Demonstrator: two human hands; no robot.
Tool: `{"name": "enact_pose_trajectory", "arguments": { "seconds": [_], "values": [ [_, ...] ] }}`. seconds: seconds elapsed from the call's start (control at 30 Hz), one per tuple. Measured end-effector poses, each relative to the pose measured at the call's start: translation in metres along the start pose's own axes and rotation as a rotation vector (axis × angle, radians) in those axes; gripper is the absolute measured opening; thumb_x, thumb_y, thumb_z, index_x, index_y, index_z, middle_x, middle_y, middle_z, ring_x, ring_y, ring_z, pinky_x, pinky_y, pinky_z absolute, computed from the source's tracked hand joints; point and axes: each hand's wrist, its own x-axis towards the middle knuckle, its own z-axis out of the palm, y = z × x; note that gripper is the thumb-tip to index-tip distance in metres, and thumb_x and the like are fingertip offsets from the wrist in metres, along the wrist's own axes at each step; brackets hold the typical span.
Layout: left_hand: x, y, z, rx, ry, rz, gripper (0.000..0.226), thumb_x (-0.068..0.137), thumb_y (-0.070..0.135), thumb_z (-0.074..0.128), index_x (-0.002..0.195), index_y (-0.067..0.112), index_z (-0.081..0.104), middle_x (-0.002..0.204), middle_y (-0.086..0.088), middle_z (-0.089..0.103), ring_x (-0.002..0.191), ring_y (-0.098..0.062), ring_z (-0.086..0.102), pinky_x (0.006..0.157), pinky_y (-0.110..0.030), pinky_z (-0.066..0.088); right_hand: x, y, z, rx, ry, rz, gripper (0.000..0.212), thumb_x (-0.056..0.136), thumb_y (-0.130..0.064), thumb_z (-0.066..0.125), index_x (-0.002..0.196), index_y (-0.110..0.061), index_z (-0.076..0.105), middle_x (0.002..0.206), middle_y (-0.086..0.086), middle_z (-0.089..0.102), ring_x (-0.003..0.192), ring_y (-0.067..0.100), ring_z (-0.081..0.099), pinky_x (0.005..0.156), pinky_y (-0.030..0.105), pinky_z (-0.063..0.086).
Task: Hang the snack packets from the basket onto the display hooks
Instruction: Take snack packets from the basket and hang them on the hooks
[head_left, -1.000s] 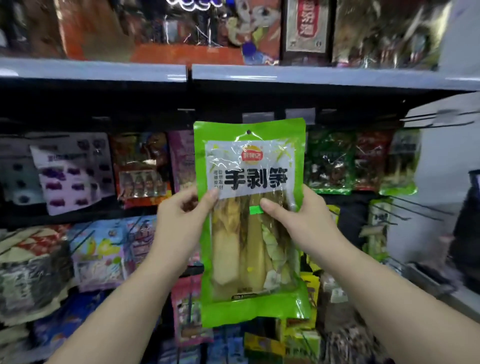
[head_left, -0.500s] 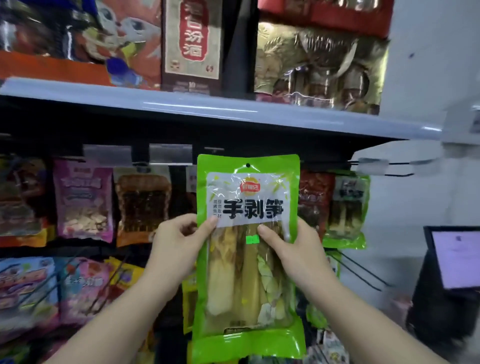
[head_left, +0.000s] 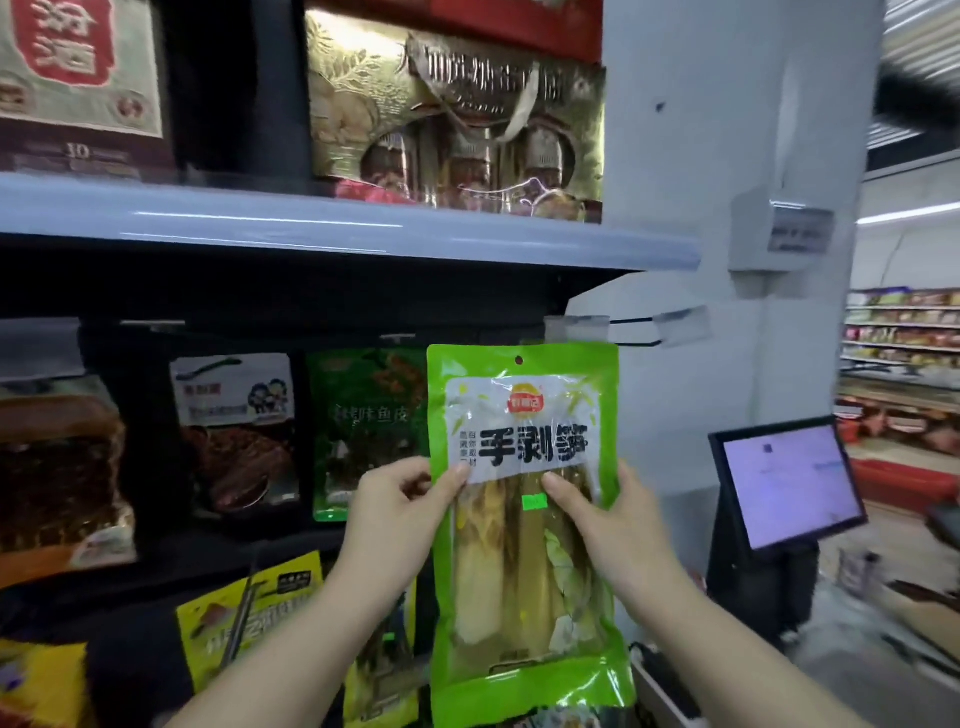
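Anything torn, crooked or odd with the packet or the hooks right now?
Nothing stands out. The green bamboo-shoot snack packet is upright and looks intact, pinched at mid-height by the left hand and right hand; its hang hole sits just below the bare wire display hook.

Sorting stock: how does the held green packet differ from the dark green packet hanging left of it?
The held green packet is bright lime with a clear window; the dark green packet is darker and opaque. The first is gripped by both hands, the second hangs on the rack. Both carry printed characters.
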Motion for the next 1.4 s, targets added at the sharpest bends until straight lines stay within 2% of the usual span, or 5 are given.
{"name": "enact_pose_trajectory", "arguments": {
  "seconds": [0.13,0.43,0.57,1.1,1.4],
  "values": [
    [-0.001,0.004,0.003,-0.016,-0.031,0.035,0.055,0.087,0.040,0.066,0.072,-0.012,0.057,0.059,-0.015,0.034,0.057,-0.015,0.029,0.059,-0.030,0.020,-0.002,-0.008,-0.011,-0.012,-0.029,0.000,0.031,0.079,-0.030,0.076,0.106,-0.020,0.066,0.096,-0.013,0.070,0.090,-0.001,0.064,0.074,0.009,0.048],
    [0.002,-0.002,-0.003,-0.190,-0.108,0.042,0.042,0.085,0.040,0.069,0.079,-0.002,0.069,0.081,-0.030,0.063,0.066,-0.018,0.049,0.066,-0.033,0.038,-0.025,-0.028,-0.016,-0.076,-0.021,0.020,0.020,0.090,-0.027,0.064,0.107,-0.017,0.069,0.104,-0.003,0.072,0.096,0.010,0.066,0.083,0.023,0.050],
    [-0.005,0.007,0.016,-0.240,-0.106,0.024,0.019,0.089,0.023,0.067,0.072,0.015,0.073,0.063,0.004,0.070,0.058,0.000,0.056,0.053,-0.013,0.042,-0.021,-0.021,-0.035,-0.081,-0.001,0.117,0.025,0.096,-0.035,0.054,0.101,-0.015,0.069,0.097,-0.002,0.073,0.085,0.007,0.066,0.071,0.019,0.049],
    [0.057,-0.003,0.198,-0.051,-0.071,-0.024,0.074,0.069,0.067,0.059,0.074,-0.007,0.063,0.064,-0.020,0.056,0.063,-0.013,0.045,0.063,-0.029,0.033,0.121,0.086,-0.143,0.095,-0.041,0.238,0.023,0.091,-0.030,0.063,0.095,-0.010,0.072,0.091,0.005,0.074,0.085,0.019,0.068,0.082,0.032,0.051],
    [0.087,0.008,0.237,-0.076,0.095,-0.050,0.028,0.089,0.031,0.066,0.071,0.012,0.074,0.081,-0.025,0.068,0.066,-0.020,0.055,0.064,-0.032,0.042,0.186,0.110,-0.151,0.160,-0.111,0.076,0.032,0.091,-0.034,0.062,0.085,-0.003,0.066,0.080,0.006,0.067,0.073,0.015,0.059,0.069,0.031,0.045]
  ]
}}
